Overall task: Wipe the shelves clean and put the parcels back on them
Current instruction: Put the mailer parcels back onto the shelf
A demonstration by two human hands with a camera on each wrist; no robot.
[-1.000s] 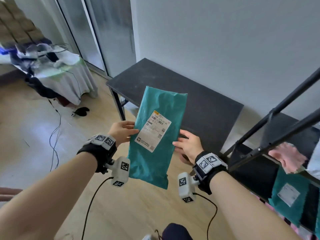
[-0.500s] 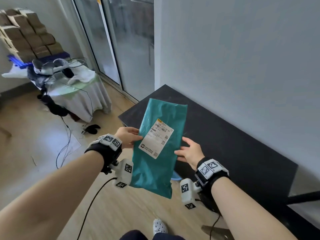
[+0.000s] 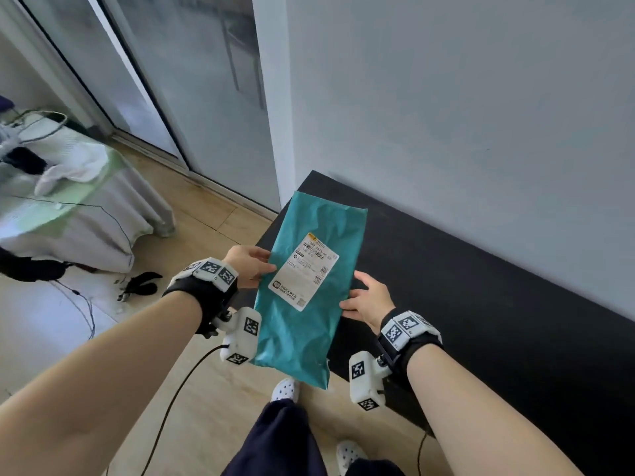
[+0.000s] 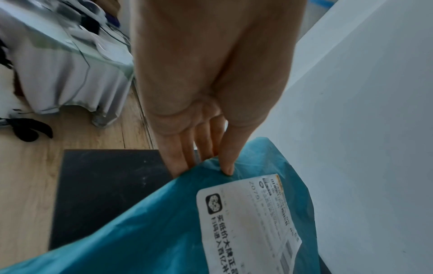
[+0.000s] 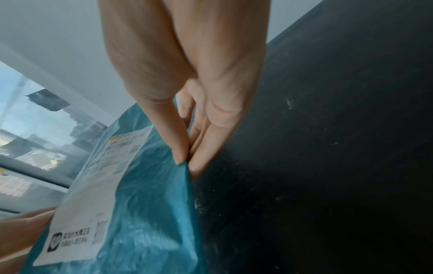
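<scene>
Both hands hold one teal parcel (image 3: 311,286) in the air, one at each long edge, above the near corner of a black shelf (image 3: 481,304). On the parcel's left edge, the left hand (image 3: 247,266) pinches the plastic: in the left wrist view its thumb lies on the front face just beside the white label (image 4: 253,222) while the fingers (image 4: 178,157) pass behind the edge. At the opposite edge, the right hand (image 3: 369,300) grips lower down, the thumb (image 5: 173,133) on the front and the fingers behind, so that the film is nipped between them. From the head view the parcel is a flat, crumpled mailer bag standing roughly upright and tilted slightly, its top edge near the wall (image 3: 464,115) and its bottom corner hanging over the wooden floor (image 3: 213,389). Its label faces the person and carries printed text and barcodes, too small to read in full. Running along the pale wall, the shelf is a flat dark board, with faint pale specks showing on its surface in the right wrist view. Each wrist wears a black strap with white marker blocks. To the left stand glass doors (image 3: 154,80) and a cloth-draped table (image 3: 68,207) with cables. Below, dark trousers and white shoes (image 3: 285,389) show.
</scene>
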